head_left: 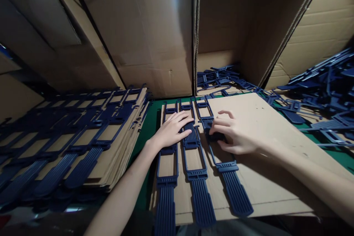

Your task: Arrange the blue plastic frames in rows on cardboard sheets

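Observation:
Three dark blue plastic frames with ribbed, tongue-shaped ends lie side by side on a cardboard sheet (pixel 265 118). My left hand (pixel 175 129) rests flat, fingers spread, across the left frame (pixel 167 171) and the middle frame (pixel 196 162). Over on the right frame (pixel 238 191), my right hand (pixel 232 132) has its fingers bent around the middle section, thumb below and fingertips pressed on it. Part of that frame's centre is hidden under the right hand.
At left stands a stack of cardboard sheets (pixel 110 155) layered with rows of similar blue frames (pixel 85 166). Loose blue parts (pixel 318 96) are heaped at right, more (pixel 218 75) behind. Tall cardboard walls (pixel 155 33) close off the back of the green surface (pixel 145 125).

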Action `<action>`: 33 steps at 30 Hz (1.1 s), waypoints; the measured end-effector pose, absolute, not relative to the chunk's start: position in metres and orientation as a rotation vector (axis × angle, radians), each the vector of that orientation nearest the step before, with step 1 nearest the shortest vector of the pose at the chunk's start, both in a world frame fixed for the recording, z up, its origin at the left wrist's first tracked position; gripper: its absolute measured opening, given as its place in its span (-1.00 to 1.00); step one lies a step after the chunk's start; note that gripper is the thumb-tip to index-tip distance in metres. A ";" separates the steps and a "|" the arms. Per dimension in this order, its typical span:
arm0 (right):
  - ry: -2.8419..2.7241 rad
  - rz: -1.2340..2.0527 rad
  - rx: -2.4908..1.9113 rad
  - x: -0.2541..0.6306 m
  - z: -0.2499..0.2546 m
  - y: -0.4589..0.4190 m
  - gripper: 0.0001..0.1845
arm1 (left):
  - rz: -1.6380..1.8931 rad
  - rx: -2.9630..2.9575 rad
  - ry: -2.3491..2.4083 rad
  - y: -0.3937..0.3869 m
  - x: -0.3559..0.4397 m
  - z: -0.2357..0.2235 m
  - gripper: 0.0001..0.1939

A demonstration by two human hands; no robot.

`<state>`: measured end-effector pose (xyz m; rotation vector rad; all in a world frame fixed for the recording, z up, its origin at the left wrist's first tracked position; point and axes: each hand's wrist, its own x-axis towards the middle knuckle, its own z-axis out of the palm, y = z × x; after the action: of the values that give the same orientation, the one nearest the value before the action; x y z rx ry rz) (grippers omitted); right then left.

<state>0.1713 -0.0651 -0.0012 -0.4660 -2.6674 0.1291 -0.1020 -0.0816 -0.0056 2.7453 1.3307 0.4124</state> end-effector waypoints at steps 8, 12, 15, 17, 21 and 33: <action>-2.685 0.225 -0.416 0.165 -0.007 -0.069 -0.73 | 0.422 2.720 1.321 -0.082 -0.101 -0.004 -0.56; -2.688 0.262 -0.385 0.166 -0.009 -0.065 -0.77 | 0.403 2.727 1.321 -0.082 -0.101 -0.004 -0.56; -2.676 0.295 -0.361 0.167 -0.012 -0.062 -0.79 | 0.387 2.724 1.333 -0.082 -0.101 -0.004 -0.55; -2.663 0.317 -0.344 0.168 -0.014 -0.061 -0.80 | 0.378 2.724 1.341 -0.082 -0.101 -0.004 -0.55; -2.646 0.350 -0.315 0.168 -0.015 -0.060 -0.79 | 0.361 2.727 1.343 -0.082 -0.101 -0.004 -0.54; -2.605 0.365 -0.270 0.167 -0.019 -0.060 -0.79 | 0.374 2.735 1.338 -0.081 -0.102 -0.003 -0.56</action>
<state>0.1674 -0.0596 -0.0193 -0.2695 -2.6046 0.3655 -0.1018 -0.0814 -0.0034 2.7354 1.3383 0.3735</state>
